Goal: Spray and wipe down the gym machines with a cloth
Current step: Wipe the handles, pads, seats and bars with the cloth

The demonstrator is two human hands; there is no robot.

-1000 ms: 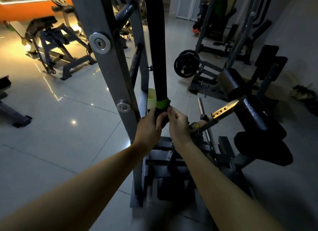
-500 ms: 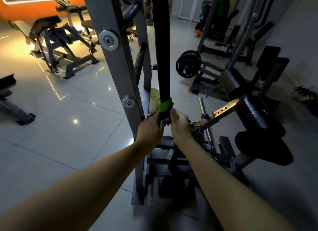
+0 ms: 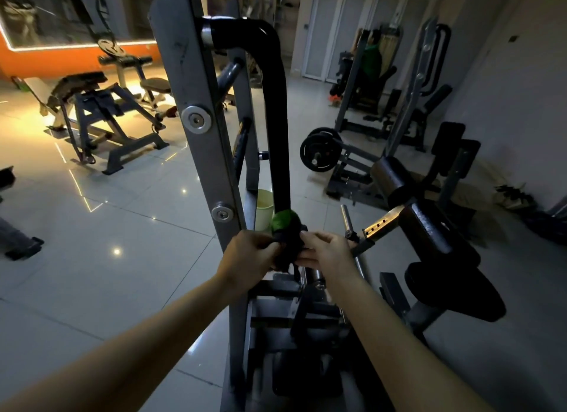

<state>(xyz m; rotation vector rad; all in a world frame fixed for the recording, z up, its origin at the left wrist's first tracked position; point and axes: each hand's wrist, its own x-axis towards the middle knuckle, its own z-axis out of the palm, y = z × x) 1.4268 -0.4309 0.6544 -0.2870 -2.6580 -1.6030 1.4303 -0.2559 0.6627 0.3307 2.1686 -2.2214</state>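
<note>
A black padded handle bar (image 3: 277,129) curves down from the grey machine frame (image 3: 196,153). Around its lower end sits a dark cloth with a green edge (image 3: 283,227). My left hand (image 3: 250,258) grips the cloth from the left, fingers curled round it. From the right, my right hand (image 3: 326,253) pinches the same cloth with fingertips and thumb. The bar's tip is hidden by the cloth and my hands. No spray bottle is visible.
A pale bucket (image 3: 265,207) stands on the tiled floor behind the frame. Black roller pads (image 3: 429,236) and a drilled adjustment bar (image 3: 379,224) lie to the right. A plate-loaded machine (image 3: 320,152) and benches (image 3: 101,116) stand farther back.
The view has tilted up, showing the bar's curved top. Both hands have slid slightly lower on the bar's end, and the cloth is more bunched between them.
</note>
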